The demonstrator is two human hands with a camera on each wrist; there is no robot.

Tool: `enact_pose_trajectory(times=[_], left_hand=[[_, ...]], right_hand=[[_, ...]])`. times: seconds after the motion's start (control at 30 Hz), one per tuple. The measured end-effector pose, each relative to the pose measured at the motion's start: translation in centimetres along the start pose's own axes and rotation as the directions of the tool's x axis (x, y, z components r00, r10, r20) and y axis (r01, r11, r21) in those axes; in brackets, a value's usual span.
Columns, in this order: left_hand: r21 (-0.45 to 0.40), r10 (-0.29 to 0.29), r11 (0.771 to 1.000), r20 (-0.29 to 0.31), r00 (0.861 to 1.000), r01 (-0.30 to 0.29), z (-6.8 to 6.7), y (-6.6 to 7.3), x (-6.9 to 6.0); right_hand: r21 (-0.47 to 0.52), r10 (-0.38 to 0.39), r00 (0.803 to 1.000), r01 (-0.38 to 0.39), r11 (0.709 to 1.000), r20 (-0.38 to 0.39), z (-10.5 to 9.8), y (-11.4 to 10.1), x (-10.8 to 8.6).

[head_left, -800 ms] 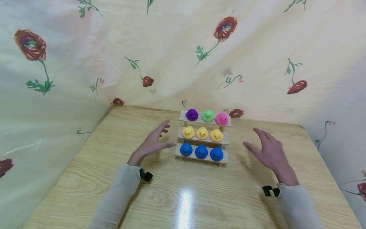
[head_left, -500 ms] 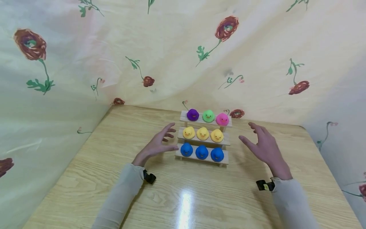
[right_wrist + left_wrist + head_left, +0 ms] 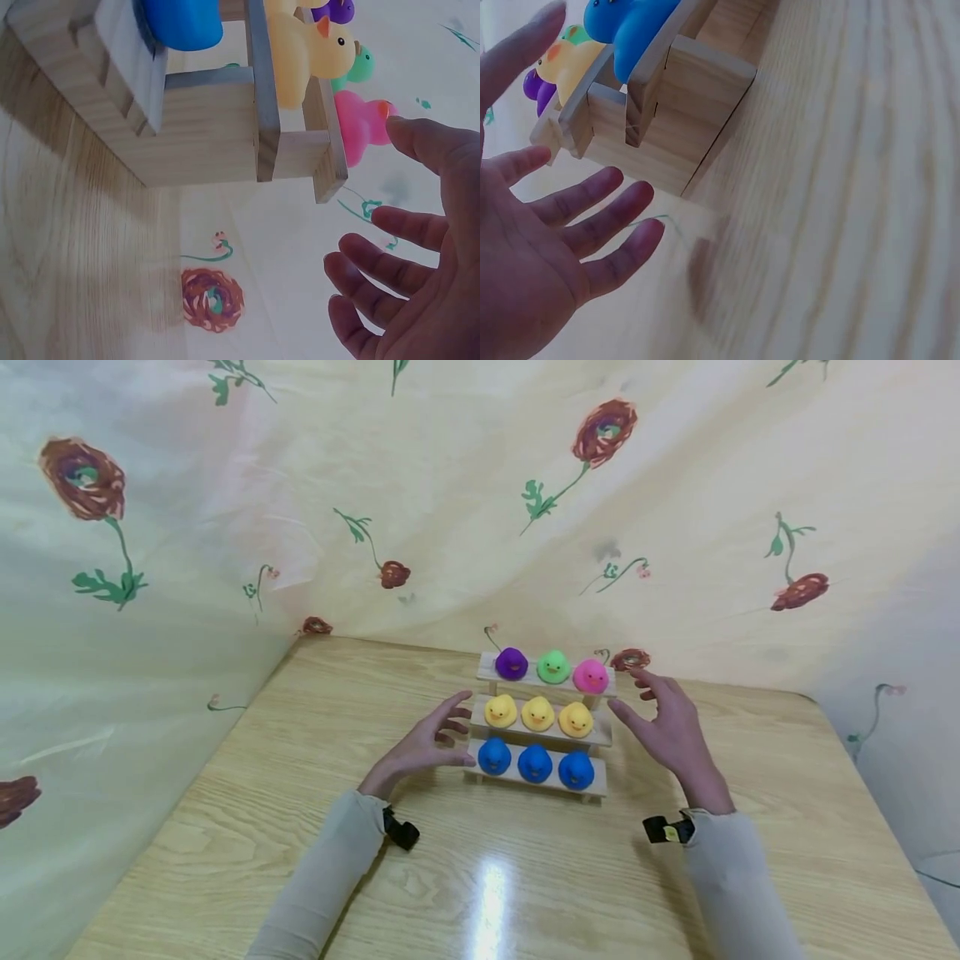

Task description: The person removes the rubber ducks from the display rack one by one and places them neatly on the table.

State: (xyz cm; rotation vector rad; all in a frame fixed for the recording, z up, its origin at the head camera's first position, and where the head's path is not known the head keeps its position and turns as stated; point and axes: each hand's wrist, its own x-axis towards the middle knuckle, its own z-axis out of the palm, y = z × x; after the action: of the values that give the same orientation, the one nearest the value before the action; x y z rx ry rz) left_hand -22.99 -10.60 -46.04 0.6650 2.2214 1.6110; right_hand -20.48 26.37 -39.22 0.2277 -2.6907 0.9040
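A three-step wooden stand (image 3: 542, 687) holds rubber ducks in rows of three. Along the top are a purple duck (image 3: 512, 664), a green duck (image 3: 553, 667) and a pink duck (image 3: 591, 677). Yellow ducks (image 3: 537, 713) fill the middle step and blue ducks (image 3: 535, 763) the bottom one. My left hand (image 3: 420, 747) is by the stand's left side, fingers spread and holding nothing; the left wrist view shows a gap between most fingers and the wood. On the other side, my right hand (image 3: 669, 727) is spread too, its thumb near the pink duck in the right wrist view.
The stand sits toward the back of a light wooden table (image 3: 420, 877). Behind it hangs a flower-printed cloth (image 3: 450, 485), which also runs down the left and right sides. A black strap camera (image 3: 401, 831) is on the left wrist, another on the right.
Both hands have moved inward toward the stand, the right hand farther than the left. The stand and ducks have stayed in place on the table.
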Motion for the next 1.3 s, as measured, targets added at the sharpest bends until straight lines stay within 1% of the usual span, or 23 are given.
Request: enact_pose_trajectory(times=[0.17, 0.3, 0.5, 0.77, 0.97, 1.17, 1.3], left_hand=[[-0.024, -0.011, 1.000, 0.020, 1.000, 0.012, 0.0, -0.5, 0.2], [-0.017, -0.017, 1.000, 0.024, 1.000, 0.018, 0.1, -1.0, 0.3], [-0.007, -0.014, 1.000, 0.036, 0.999, 0.014, 0.3, -1.5, 0.5], [0.018, -0.017, 1.000, 0.023, 1.000, 0.017, 0.6, -2.3, 0.7], [0.040, -0.012, 0.999, 0.016, 1.000, 0.011, 0.8, -2.4, 0.8], [0.037, 0.002, 0.999, 0.033, 0.999, -0.004, 1.0, -2.3, 0.9], [0.038, 0.008, 0.999, 0.033, 0.999, -0.009, 1.0, -2.4, 1.0]], right_hand=[[0.015, -0.004, 1.000, 0.004, 1.000, -0.013, 0.5, -0.4, 0.7], [0.028, -0.004, 1.000, 0.005, 1.000, -0.011, 0.7, -0.5, 1.0], [0.011, 0.010, 1.000, -0.010, 1.000, 0.000, 0.8, -0.7, 1.2], [0.005, 0.010, 1.000, -0.010, 1.000, 0.028, 0.9, -0.8, 1.6], [-0.011, -0.010, 0.999, 0.011, 1.000, 0.048, 0.9, -1.2, 2.1], [-0.020, -0.023, 0.998, 0.024, 1.000, 0.060, 0.9, -1.4, 2.4], [-0.016, -0.040, 0.997, 0.041, 0.999, 0.062, 1.0, -1.4, 2.5]])
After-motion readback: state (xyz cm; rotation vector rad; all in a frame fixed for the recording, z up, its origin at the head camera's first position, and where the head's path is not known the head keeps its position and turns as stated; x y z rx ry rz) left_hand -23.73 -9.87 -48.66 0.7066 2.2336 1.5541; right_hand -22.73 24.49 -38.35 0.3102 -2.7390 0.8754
